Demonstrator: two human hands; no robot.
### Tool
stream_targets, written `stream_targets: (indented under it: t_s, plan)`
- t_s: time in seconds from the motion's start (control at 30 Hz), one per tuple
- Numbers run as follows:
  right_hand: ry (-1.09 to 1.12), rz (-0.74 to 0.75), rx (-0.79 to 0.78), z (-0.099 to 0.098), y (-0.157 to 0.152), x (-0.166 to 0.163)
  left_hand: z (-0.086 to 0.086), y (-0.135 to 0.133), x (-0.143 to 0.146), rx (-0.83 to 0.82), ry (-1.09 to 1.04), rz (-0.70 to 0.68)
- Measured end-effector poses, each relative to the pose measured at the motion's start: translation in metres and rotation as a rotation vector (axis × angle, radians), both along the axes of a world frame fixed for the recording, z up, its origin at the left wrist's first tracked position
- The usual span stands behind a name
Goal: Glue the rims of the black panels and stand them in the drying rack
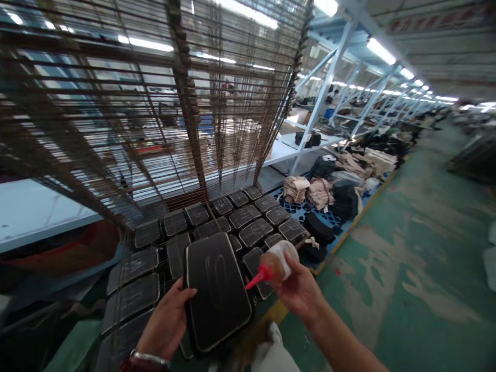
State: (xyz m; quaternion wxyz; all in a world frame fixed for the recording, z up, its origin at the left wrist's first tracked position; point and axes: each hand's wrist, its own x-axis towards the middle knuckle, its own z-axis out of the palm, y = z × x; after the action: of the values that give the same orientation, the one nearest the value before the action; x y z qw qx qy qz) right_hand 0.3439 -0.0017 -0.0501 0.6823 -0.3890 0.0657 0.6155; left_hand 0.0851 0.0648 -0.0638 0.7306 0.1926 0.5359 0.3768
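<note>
My left hand (167, 319) grips the left edge of a black rounded panel (217, 289) with a pale rim, held tilted over a rack. My right hand (300, 290) is closed round a squeeze bottle (277, 263) of brownish glue, whose red nozzle (256, 279) touches the panel's right edge. Beneath them, several similar black panels (248, 217) lie in rows on a wire rack shelf (153, 268). A bracelet sits on my left wrist.
Stacked wire drying shelves (155, 103) are tilted up above the rack. A white worktable (31, 212) runs behind it. Piles of beige and black pieces (321, 191) lie on a blue pallet to the right. Green floor (418, 248) stretches along the aisle.
</note>
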Motion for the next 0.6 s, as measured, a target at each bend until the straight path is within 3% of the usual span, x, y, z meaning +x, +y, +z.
stream_targets:
  t_s: [0.13,0.3,0.43,0.6]
  plan:
    - [0.119,-0.341,-0.024,-0.020,-0.014,0.041,-0.051,0.031,0.011,-0.046,0.061,0.061]
    - [0.083,-0.607,-0.141,-0.043,-0.046,0.124,-0.095,0.071,0.062,-0.118,0.084,0.109]
    - [0.079,-0.722,-0.203,-0.068,-0.055,0.202,-0.131,0.119,0.134,-0.105,0.034,0.060]
    - [0.019,-0.664,-0.311,-0.131,-0.033,0.323,-0.185,0.219,0.260,-0.065,0.067,0.104]
